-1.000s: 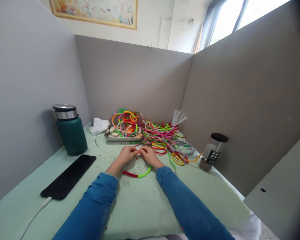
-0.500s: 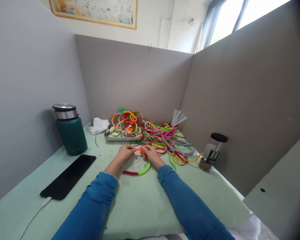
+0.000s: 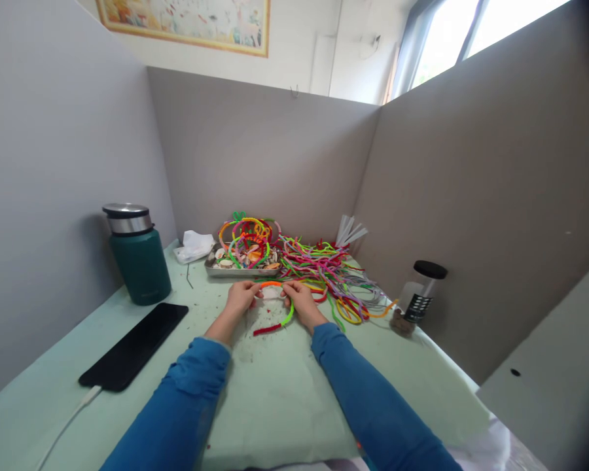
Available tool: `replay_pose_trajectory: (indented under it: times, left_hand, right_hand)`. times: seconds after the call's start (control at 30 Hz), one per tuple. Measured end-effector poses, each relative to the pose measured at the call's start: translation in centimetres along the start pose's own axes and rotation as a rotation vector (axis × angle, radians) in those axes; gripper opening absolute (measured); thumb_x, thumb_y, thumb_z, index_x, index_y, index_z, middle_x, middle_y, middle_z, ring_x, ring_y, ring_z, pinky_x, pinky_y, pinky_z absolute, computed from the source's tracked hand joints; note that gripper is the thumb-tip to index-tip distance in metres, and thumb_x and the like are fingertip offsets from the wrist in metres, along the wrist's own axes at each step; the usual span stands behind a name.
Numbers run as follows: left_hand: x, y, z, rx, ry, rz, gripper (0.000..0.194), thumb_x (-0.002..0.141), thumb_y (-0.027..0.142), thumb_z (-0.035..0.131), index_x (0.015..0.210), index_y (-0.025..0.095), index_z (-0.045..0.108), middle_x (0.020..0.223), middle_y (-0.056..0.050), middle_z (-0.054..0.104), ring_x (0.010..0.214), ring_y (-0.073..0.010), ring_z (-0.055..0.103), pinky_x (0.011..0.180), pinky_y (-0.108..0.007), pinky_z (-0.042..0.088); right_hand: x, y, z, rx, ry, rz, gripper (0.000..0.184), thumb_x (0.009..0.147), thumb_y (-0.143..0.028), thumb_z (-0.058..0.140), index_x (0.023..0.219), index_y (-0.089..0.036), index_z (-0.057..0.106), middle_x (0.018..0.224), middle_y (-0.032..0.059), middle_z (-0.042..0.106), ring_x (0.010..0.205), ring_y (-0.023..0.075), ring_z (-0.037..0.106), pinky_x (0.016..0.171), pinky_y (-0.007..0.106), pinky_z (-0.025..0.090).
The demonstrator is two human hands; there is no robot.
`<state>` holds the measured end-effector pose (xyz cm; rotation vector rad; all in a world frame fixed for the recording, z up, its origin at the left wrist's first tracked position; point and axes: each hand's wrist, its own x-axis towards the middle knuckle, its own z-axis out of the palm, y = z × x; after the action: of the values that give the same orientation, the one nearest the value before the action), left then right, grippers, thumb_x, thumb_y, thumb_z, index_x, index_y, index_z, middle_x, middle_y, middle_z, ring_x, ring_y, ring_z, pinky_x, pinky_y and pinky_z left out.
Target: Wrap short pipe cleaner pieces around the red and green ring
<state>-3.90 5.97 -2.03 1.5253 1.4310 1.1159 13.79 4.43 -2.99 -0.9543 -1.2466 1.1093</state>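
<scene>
Between my two hands runs a curved fuzzy pipe-cleaner band [image 3: 271, 284], orange along the stretch between my fingers. My left hand [image 3: 241, 297] pinches its left end. My right hand [image 3: 298, 301] is closed on it farther right, and from there a bright green part [image 3: 289, 316] bends down to a dark red tip [image 3: 266, 329] that points left. Something pale shows just below the orange arc; I cannot make out whether it is part of the band. Behind my right hand lies a heap of loose colourful pipe cleaners [image 3: 319, 265].
A metal tray [image 3: 243, 273] holds finished-looking colourful loops and small flat pieces. To the left are a green flask [image 3: 140, 265], a black phone [image 3: 135, 347] on a white cable and a tissue pack [image 3: 195, 247]. A black-lidded jar [image 3: 417, 301] stands right. Grey partitions enclose the table.
My hands have moved slightly apart, showing a longer orange arc between them. The red tip has swung right and a little up.
</scene>
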Motion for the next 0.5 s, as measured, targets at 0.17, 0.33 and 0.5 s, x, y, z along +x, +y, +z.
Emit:
replay_pose_trajectory:
  times: [0.17,0.33,0.5]
  left_hand:
    - [-0.5,0.8,0.1,-0.161,-0.110,-0.070,0.028,0.067,0.036,0.062,0.075,0.009,0.060,0.067,-0.007,0.066,0.036,-0.0062,0.046,0.038,-0.020,0.033]
    - [-1.2,1.6,-0.1,-0.262,-0.182,-0.122,0.029,0.065,0.036,0.066,0.073,0.009,0.059,0.066,-0.006,0.065,0.038,-0.0076,0.050,0.038,-0.019,0.033]
    - [-1.3,1.8,-0.1,-0.298,-0.224,-0.103,0.031,0.066,0.037,0.068,0.079,0.009,0.061,0.067,-0.005,0.064,0.041,-0.0077,0.052,0.039,-0.019,0.033]
  right_hand:
    - [-0.1,0.0,-0.1,0.044,0.038,-0.003,0.026,0.069,-0.039,0.060,0.078,-0.015,0.054,0.062,-0.0030,0.056,0.038,0.0047,0.041,0.034,0.017,0.026]
    - [-0.1,-0.2,-0.2,0.058,0.069,-0.028,0.026,0.068,-0.039,0.060,0.078,-0.016,0.055,0.062,-0.0032,0.057,0.038,0.0049,0.041,0.035,0.018,0.026]
    - [0.0,-0.5,-0.4,0.122,0.105,0.018,0.033,0.069,-0.048,0.059,0.079,-0.016,0.057,0.062,-0.0012,0.059,0.040,0.0068,0.043,0.036,0.020,0.024]
